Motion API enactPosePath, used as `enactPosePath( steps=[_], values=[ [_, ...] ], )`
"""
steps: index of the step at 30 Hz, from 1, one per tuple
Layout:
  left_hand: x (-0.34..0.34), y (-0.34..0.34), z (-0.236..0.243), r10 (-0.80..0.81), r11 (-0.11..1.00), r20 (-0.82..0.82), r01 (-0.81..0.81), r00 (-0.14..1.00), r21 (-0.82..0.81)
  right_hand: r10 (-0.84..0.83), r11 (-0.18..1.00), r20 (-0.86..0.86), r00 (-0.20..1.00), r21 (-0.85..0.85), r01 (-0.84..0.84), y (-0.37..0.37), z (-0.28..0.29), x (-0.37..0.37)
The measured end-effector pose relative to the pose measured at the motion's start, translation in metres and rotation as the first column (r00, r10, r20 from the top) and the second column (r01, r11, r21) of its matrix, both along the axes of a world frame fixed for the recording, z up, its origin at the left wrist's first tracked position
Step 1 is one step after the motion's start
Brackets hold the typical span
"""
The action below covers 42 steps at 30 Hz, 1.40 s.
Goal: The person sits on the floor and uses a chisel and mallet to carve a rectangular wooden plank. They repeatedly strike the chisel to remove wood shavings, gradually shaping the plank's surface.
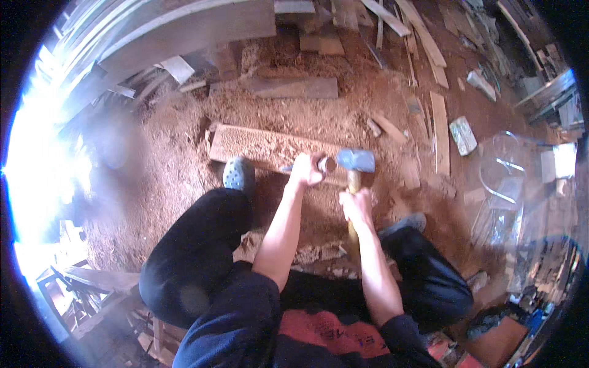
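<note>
A long wooden board (245,142) lies across in front of me, its top rough with carving and strewn with wood chips. My left hand (307,170) is wrapped round a chisel (327,164); the round butt of its wooden handle points right, and a bit of blade shows left of the fist, over the board. My right hand (358,206) grips the wooden handle of a hammer (356,161). The grey metal head is just right of the chisel's butt, with a small gap between them. My left shoe (238,174) rests against the board's near edge.
Sawdust and chips cover the ground. A plank (294,87) lies beyond the board, and stacked timber (190,34) stands at the far left. To the right are a narrow wood strip (440,132), a whitish block (463,135) and a clear plastic bag (500,218).
</note>
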State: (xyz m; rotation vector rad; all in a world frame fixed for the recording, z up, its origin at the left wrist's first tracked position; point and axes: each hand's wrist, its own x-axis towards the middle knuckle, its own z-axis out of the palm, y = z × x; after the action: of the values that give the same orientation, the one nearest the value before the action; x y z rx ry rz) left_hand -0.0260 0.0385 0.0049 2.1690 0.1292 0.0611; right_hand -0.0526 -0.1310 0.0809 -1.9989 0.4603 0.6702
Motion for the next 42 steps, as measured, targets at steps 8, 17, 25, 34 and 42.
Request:
enactPosePath(
  steps=[8, 17, 25, 34, 42],
  values=[
    [-0.016, 0.096, -0.005, 0.728, 0.345, 0.031, -0.327, 0.685, -0.880, -0.014, 0.998, -0.091, 0.996, -0.064, 0.008, -0.044, -0.054, -0.020],
    [0.022, -0.015, 0.042, -0.037, 0.988, 0.120, 0.054, 0.992, -0.147, 0.000, 0.983, -0.183, 0.983, -0.182, -0.034, -0.057, -0.129, -0.027],
    [0.010, -0.051, 0.023, -0.225, 0.973, 0.122, 0.229, 0.967, -0.022, 0.048, 0.988, -0.048, 0.998, -0.148, -0.054, -0.055, -0.131, -0.031],
    [0.004, -0.036, 0.020, -0.190, 0.982, 0.077, 0.191, 0.979, 0.000, 0.005, 0.979, -0.130, 0.992, -0.202, -0.031, -0.042, -0.106, -0.023],
    [0.000, -0.034, 0.016, -0.170, 0.985, 0.050, 0.170, 0.984, 0.013, 0.018, 0.982, -0.192, 0.981, -0.179, -0.053, -0.045, -0.114, -0.023]
  ],
)
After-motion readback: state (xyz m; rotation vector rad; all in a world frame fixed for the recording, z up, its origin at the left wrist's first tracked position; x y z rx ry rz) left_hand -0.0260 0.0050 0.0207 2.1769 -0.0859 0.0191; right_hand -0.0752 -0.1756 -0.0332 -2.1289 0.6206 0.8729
